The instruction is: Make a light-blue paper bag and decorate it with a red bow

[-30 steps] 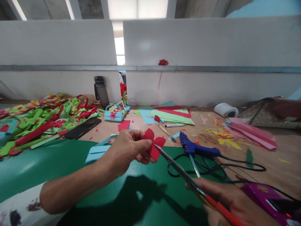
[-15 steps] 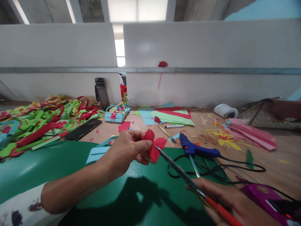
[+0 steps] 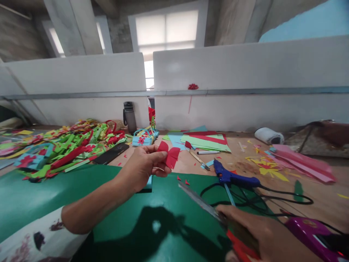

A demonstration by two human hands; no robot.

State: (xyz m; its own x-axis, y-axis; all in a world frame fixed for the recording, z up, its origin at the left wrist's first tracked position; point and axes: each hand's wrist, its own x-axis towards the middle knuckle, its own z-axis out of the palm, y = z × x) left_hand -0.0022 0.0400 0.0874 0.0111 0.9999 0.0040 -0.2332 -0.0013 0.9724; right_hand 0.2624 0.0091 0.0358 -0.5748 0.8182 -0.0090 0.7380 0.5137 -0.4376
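My left hand [image 3: 144, 165] is closed in a pinch on a red paper flower [image 3: 172, 157], held up over the far edge of the green surface [image 3: 114, 214]. My right hand [image 3: 256, 227] grips red-handled scissors [image 3: 197, 200], their blades pointing up and left, apart from the flower. Two small red paper scraps [image 3: 187, 182] appear near the tip of the blades. Behind and below my left hand a light blue paper piece [image 3: 148, 183] is mostly covered.
A blue glue gun [image 3: 237, 179] and its black cord lie beyond my right hand, near a purple device [image 3: 308, 233]. Left, a heap of coloured paper pieces [image 3: 79, 145] sits beside a phone [image 3: 111, 153]. A bottle [image 3: 130, 118] stands behind. Paper sheets [image 3: 205, 142] lie mid-table.
The scissors have drawn back from the flower, down towards me. Small red scraps now show near their tip. The flower has turned in my left hand, and the view has shifted.
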